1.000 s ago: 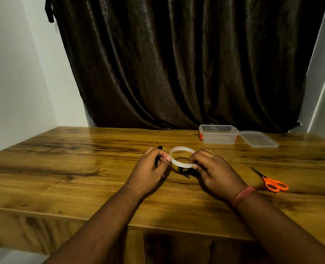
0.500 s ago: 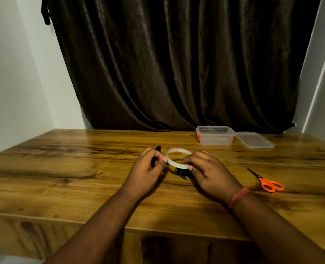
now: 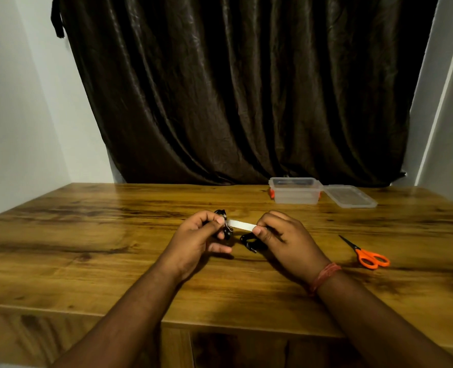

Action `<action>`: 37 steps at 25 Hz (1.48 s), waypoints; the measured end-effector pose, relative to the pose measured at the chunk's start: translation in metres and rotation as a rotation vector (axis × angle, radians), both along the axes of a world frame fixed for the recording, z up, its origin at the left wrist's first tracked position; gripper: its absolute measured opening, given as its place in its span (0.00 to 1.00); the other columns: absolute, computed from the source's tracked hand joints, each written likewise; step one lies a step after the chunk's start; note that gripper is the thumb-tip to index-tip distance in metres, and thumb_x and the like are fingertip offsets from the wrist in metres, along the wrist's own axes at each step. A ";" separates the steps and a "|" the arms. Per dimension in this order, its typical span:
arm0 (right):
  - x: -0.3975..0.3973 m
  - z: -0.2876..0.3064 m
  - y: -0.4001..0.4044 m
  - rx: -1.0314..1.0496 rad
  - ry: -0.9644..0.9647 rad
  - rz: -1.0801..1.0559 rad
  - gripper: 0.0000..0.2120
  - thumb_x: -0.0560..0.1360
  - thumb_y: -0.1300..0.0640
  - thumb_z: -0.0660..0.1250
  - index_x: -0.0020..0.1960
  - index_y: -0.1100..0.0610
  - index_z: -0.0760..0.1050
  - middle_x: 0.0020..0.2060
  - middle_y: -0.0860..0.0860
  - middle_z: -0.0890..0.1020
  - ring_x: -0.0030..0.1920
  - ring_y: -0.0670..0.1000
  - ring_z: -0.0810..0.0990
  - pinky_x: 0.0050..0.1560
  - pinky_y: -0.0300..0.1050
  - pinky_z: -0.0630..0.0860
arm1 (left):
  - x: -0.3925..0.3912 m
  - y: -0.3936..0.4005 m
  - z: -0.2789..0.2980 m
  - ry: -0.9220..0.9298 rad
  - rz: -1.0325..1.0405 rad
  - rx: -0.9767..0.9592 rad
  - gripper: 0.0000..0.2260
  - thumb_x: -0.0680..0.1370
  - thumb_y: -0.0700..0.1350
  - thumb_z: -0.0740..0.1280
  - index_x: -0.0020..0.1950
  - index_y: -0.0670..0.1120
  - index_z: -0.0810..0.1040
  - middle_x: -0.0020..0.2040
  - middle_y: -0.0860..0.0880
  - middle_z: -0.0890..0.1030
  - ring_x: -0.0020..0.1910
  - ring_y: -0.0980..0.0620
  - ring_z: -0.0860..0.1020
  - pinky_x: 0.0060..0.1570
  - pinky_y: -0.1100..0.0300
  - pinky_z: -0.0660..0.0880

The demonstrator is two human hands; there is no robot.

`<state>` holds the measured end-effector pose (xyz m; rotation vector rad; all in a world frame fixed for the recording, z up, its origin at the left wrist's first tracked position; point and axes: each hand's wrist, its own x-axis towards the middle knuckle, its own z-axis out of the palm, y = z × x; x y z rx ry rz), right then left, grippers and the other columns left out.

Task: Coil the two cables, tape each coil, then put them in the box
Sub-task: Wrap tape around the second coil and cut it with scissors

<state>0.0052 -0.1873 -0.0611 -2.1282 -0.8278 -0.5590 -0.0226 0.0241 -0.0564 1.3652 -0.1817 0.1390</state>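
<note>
While the left hand point(image 3: 198, 235) pinches the black cable coil point(image 3: 223, 229) above the table point(image 3: 87, 235), the right hand point(image 3: 281, 235) pinches the white tape strip point(image 3: 240, 225), which runs sideways between them, so the scissors point(image 3: 366, 254) lie nearer the right hand.

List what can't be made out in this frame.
Head view only:
- Black cable coil: mostly hidden by the left hand; whether tape already sticks to it is unclear.
- Tape roll: hidden inside the right hand.
- Second cable: partly under the right hand, dark; coiling unclear.
- Box: contents unreadable, too small and translucent.
</note>
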 end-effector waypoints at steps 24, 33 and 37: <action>0.002 0.000 -0.004 0.233 0.249 0.164 0.09 0.81 0.57 0.61 0.47 0.58 0.77 0.43 0.52 0.84 0.45 0.47 0.83 0.47 0.41 0.80 | -0.002 0.019 0.010 0.027 -0.113 -0.344 0.06 0.79 0.38 0.61 0.50 0.37 0.76 0.46 0.40 0.82 0.54 0.43 0.83 0.44 0.47 0.83; -0.002 -0.002 0.000 0.381 0.419 0.384 0.20 0.81 0.51 0.57 0.47 0.68 0.73 0.44 0.64 0.81 0.48 0.63 0.81 0.54 0.57 0.80 | -0.003 0.019 0.013 0.006 -0.166 -0.457 0.05 0.81 0.39 0.58 0.48 0.40 0.72 0.46 0.40 0.79 0.57 0.35 0.81 0.44 0.43 0.82; -0.003 -0.001 0.000 0.417 0.502 0.438 0.21 0.78 0.48 0.60 0.46 0.69 0.72 0.45 0.67 0.80 0.48 0.59 0.83 0.56 0.56 0.79 | -0.003 0.017 0.012 -0.003 -0.191 -0.456 0.07 0.81 0.40 0.57 0.45 0.40 0.72 0.44 0.41 0.78 0.55 0.34 0.82 0.45 0.42 0.81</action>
